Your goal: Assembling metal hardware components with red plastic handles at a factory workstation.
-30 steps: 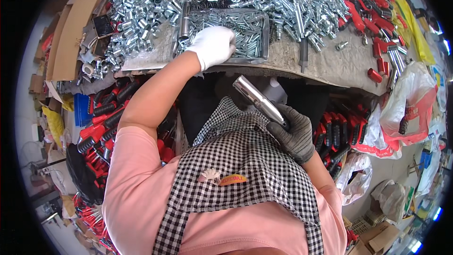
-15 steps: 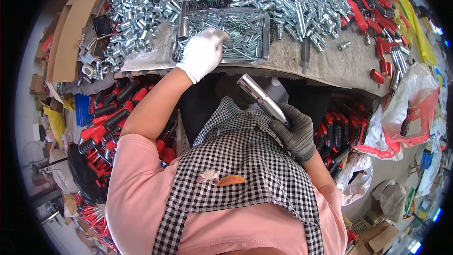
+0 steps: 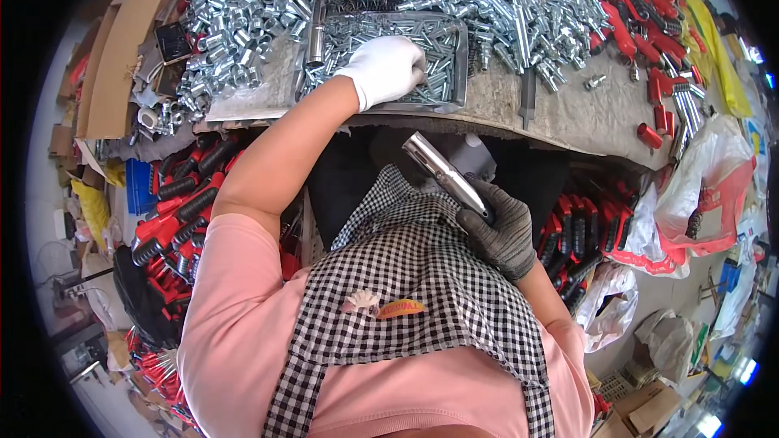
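My left hand (image 3: pixel 385 70), in a white glove, is over a shallow metal tray (image 3: pixel 463 61) filled with small silver pins (image 3: pixel 442 39). Its fingers curl down toward the pins, and the fingertips are hidden, so what they pinch does not show. Low in front of the checked apron, my right hand (image 3: pixel 506 231) in a grey glove is wrapped round a shiny chrome tube (image 3: pixel 442 169). The tube tilts up and to the left, its far end free and its near end within the fingers. Beside the tray's left end lies another chrome tube (image 3: pixel 316 34).
Short metal sleeves (image 3: pixel 235 16) heap up left of the tray, and longer metal parts (image 3: pixel 519 8) on the right. A flat dark bar (image 3: pixel 528 97) lies near the bench edge (image 3: pixel 568 139). Red-and-black handles (image 3: pixel 182 203) are stacked below on both sides; plastic bags (image 3: pixel 706 186) hang at right.
My left hand has shifted right across the tray, and its fingers are now curled down over the pins. My right hand and its tube have moved slightly left.
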`<state>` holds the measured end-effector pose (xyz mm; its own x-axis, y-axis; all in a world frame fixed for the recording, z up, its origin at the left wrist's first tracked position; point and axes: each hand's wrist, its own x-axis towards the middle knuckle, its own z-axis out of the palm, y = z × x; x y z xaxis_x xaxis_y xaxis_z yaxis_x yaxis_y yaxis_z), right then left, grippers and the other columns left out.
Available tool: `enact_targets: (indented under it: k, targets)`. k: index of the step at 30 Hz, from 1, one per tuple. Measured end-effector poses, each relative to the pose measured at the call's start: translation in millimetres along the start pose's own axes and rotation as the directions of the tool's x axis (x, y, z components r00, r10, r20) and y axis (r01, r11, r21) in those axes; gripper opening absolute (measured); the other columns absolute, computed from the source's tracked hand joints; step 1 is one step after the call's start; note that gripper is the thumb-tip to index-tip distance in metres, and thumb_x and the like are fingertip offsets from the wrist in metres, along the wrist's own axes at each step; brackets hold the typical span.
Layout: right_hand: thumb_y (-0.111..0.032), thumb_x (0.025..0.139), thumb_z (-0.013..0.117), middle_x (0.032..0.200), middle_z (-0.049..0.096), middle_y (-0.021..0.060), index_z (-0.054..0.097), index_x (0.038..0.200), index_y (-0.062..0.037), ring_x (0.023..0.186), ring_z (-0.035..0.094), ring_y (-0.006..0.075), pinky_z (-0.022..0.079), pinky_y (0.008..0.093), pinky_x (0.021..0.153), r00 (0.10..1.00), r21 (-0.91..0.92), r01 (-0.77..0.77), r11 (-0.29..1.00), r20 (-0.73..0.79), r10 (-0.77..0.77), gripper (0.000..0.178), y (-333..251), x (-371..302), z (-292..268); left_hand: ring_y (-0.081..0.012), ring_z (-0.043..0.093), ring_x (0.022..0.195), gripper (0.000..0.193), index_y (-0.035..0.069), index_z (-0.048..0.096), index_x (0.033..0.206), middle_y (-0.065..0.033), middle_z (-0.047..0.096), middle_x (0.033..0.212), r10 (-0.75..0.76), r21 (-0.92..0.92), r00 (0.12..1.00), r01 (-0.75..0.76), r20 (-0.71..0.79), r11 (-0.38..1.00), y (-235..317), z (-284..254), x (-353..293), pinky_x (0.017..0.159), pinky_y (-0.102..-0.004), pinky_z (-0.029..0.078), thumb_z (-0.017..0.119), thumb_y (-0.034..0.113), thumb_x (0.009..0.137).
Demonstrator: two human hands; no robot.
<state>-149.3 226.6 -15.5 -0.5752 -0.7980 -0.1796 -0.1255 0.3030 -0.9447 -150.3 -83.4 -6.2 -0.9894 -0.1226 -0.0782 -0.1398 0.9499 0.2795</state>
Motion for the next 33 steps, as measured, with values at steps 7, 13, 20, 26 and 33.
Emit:
enact_targets:
  k: [7, 13, 20, 26, 33]
  targets:
    - [-0.026, 0.083, 0.075, 0.094, 0.07, 0.0118, 0.06, 0.123, 0.0044, 0.085, 0.063, 0.012, 0.05, 0.0278, 0.08, 1.0, -0.024, 0.001, 1.0, -0.007, -0.001, 0.052, 2, 3, 0, -0.0346, 0.063, 0.082, 0.016, 0.007, 0.067, 0.082, -0.0156, 0.063, 0.086, 0.02, -0.037, 0.976, -0.029, -0.217, 0.999, 2, 15, -11, 0.076, -0.0438, 0.051, 0.061, 0.022, 0.083]
    - [-0.028, 0.081, 0.074, 0.096, 0.071, 0.0199, 0.064, 0.119, -0.001, 0.088, 0.072, 0.0259, 0.055, 0.0338, 0.079, 1.0, -0.034, 0.017, 0.999, 0.003, -0.017, 0.048, 6, 8, 4, -0.0326, 0.064, 0.079, 0.012, 0.009, 0.067, 0.08, -0.0141, 0.061, 0.084, -0.047, 0.101, 0.853, 0.115, -0.52, 0.988, 6, 22, -14, 0.072, -0.0418, 0.052, 0.061, 0.019, 0.084]
    - [-0.031, 0.081, 0.074, 0.094, 0.071, 0.0215, 0.064, 0.119, -0.0013, 0.086, 0.072, 0.0287, 0.055, 0.0346, 0.076, 1.0, -0.057, 0.022, 0.998, 0.008, -0.022, 0.05, 15, 7, 7, -0.0331, 0.064, 0.079, 0.013, 0.004, 0.066, 0.077, -0.0165, 0.062, 0.086, -0.038, 0.253, 0.909, 0.155, -0.415, 0.955, 2, 22, -9, 0.072, -0.0427, 0.053, 0.054, 0.01, 0.078]
    - [-0.031, 0.081, 0.074, 0.094, 0.071, 0.0217, 0.064, 0.119, -0.0011, 0.086, 0.072, 0.0292, 0.056, 0.0349, 0.076, 0.999, -0.04, 0.034, 0.999, 0.009, -0.033, 0.049, 23, 6, 10, -0.0319, 0.064, 0.08, 0.014, 0.006, 0.067, 0.076, -0.0145, 0.062, 0.083, -0.025, 0.242, 0.922, 0.128, -0.387, 0.962, -2, 23, -6, 0.073, -0.0418, 0.052, 0.06, 0.016, 0.083]
    - [-0.029, 0.083, 0.074, 0.097, 0.07, 0.0134, 0.061, 0.12, 0.004, 0.088, 0.065, 0.0149, 0.051, 0.0296, 0.082, 0.998, -0.041, -0.017, 0.999, 0.052, 0.019, 0.051, 21, 6, 9, -0.0342, 0.065, 0.077, 0.015, 0.003, 0.066, 0.077, -0.0185, 0.063, 0.083, -0.053, 0.245, 0.932, 0.149, -0.36, 0.958, 1, 21, -3, 0.071, -0.0431, 0.053, 0.058, 0.014, 0.083]
